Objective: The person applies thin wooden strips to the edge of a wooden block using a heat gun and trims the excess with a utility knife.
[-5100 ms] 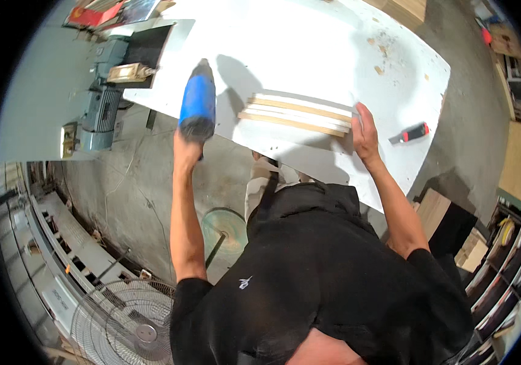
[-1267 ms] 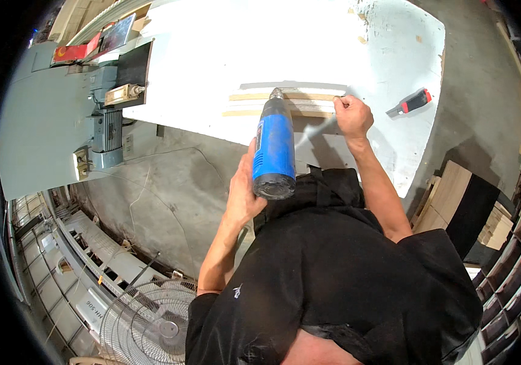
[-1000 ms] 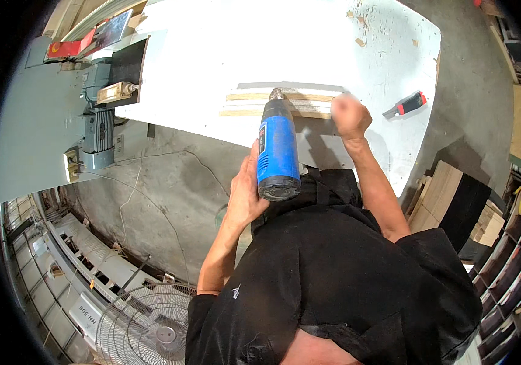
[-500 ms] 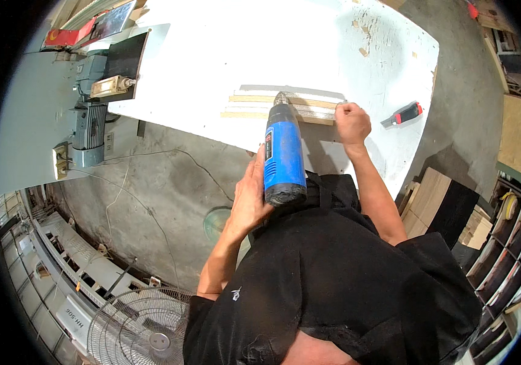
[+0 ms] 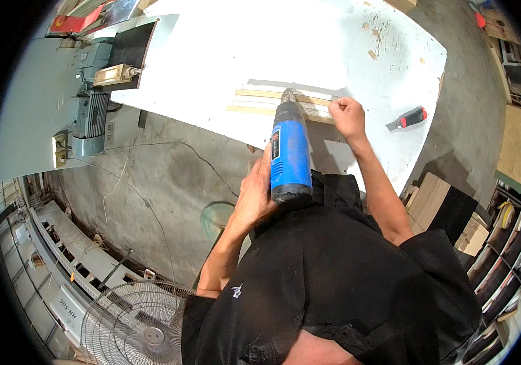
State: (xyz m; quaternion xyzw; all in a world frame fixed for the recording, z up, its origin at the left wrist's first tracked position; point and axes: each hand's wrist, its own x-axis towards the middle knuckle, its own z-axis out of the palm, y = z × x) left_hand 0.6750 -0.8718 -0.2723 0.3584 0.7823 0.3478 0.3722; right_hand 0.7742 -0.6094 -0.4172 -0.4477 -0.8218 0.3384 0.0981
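My left hand [image 5: 253, 193] is wrapped round a blue and black heat gun [image 5: 291, 159], its fingers partly hidden behind the body. The gun's metal nozzle [image 5: 288, 95] points away from me, over light wooden strips [image 5: 254, 110] with whitish faces that lie side by side on the white table [image 5: 211, 55]. At the strips' right end is my right hand [image 5: 348, 117], its fingers curled closed. It seems to pinch something there, too small to make out. Farther right lies a black and red utility knife [image 5: 407, 118].
Motors [image 5: 90, 118] stand left of the table. Thin cables [image 5: 151, 145] cross the concrete floor, and a wire-caged fan [image 5: 151, 334] stands at the lower left. Wooden boards [image 5: 430, 198] and a rack of slats [image 5: 510, 249] are at the right.
My right hand has shifted slightly left along the strips' end. The heat gun stays over the strips in my left hand. The whole view has shifted a little.
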